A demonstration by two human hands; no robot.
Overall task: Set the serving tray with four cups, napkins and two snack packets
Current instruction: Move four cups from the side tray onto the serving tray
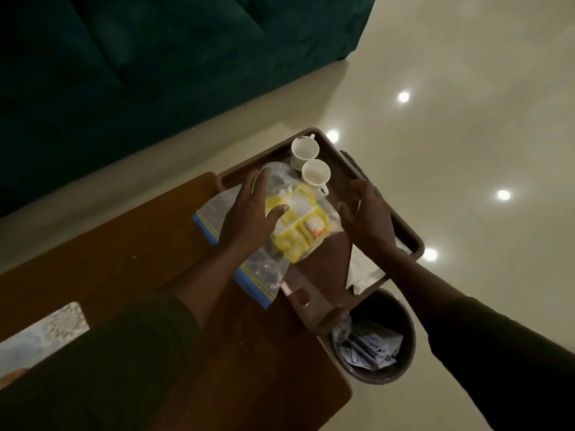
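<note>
A brown serving tray rests on the far corner of a wooden table. Two white cups, one behind the other, stand at the tray's far end. White napkins lie at its near right side. A clear zip bag with yellow snack packets inside lies across the tray's left edge. My left hand is spread over the bag, fingers apart, touching or just above it. My right hand hovers open over the tray's right part, holding nothing.
A round dark bin with paper waste stands on the floor right below the tray's near corner. A dark green sofa fills the far left. A patterned mat lies on the table at near left. Glossy floor stretches to the right.
</note>
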